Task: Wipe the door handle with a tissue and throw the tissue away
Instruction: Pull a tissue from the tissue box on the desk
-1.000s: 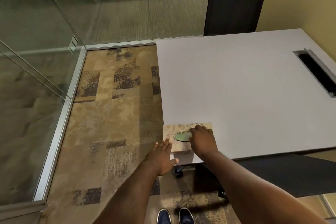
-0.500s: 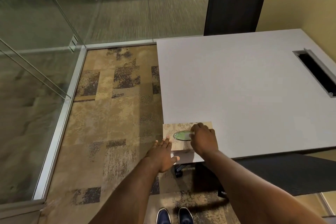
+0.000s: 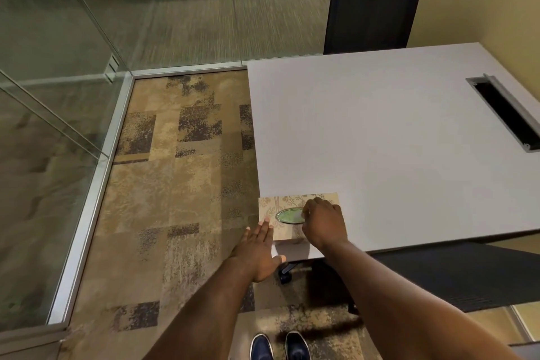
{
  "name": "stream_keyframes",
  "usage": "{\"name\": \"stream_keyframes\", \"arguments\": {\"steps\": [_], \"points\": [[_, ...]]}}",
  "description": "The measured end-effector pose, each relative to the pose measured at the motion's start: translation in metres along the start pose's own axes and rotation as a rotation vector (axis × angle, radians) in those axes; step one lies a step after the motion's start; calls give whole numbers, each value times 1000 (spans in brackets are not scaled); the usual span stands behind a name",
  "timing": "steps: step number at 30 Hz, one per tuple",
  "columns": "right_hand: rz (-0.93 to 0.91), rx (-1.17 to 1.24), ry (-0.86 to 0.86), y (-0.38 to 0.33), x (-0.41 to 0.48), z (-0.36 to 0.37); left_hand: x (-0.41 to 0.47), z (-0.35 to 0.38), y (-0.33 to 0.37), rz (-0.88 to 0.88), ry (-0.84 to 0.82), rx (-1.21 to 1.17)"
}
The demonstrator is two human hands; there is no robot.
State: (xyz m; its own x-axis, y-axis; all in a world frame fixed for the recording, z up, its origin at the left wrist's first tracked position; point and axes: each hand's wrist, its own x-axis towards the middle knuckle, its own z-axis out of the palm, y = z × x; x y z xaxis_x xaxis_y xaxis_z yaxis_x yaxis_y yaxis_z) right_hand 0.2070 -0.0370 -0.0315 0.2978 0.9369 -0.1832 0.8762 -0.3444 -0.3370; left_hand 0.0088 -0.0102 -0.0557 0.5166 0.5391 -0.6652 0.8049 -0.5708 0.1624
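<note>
A flat tissue box (image 3: 285, 202) with a beige floral print and a green oval opening (image 3: 287, 216) lies at the near left corner of the white table (image 3: 394, 140). My right hand (image 3: 323, 222) rests on the box, its fingertips pinched at the right end of the opening; I cannot see whether a tissue is between them. My left hand (image 3: 258, 251) is flat with fingers straight, touching the box's left front corner. No door handle is in view.
Glass walls with aluminium frames (image 3: 96, 181) run along the left and back. A black chair (image 3: 371, 14) stands behind the table. A cable slot (image 3: 505, 114) is cut into the table at the right. Another dark chair (image 3: 455, 275) sits under the near edge. Patterned carpet lies at left.
Both hands have stayed on the box; the right hand's fingers have shifted slightly at the opening. Nothing else has moved.
</note>
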Motion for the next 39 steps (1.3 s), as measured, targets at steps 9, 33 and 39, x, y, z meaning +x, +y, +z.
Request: {"name": "stream_keyframes", "arguments": {"steps": [9,33,39], "points": [[-29,382,126,-13,-6,-27,-6,-8,4,-15,-9,-5],[-139,948,350,-106,3,-159,-115,-173,23,88,677,-1230],[-333,1003,334,-177,-2,-228,-199,-231,13,175,894,-1244]]}}
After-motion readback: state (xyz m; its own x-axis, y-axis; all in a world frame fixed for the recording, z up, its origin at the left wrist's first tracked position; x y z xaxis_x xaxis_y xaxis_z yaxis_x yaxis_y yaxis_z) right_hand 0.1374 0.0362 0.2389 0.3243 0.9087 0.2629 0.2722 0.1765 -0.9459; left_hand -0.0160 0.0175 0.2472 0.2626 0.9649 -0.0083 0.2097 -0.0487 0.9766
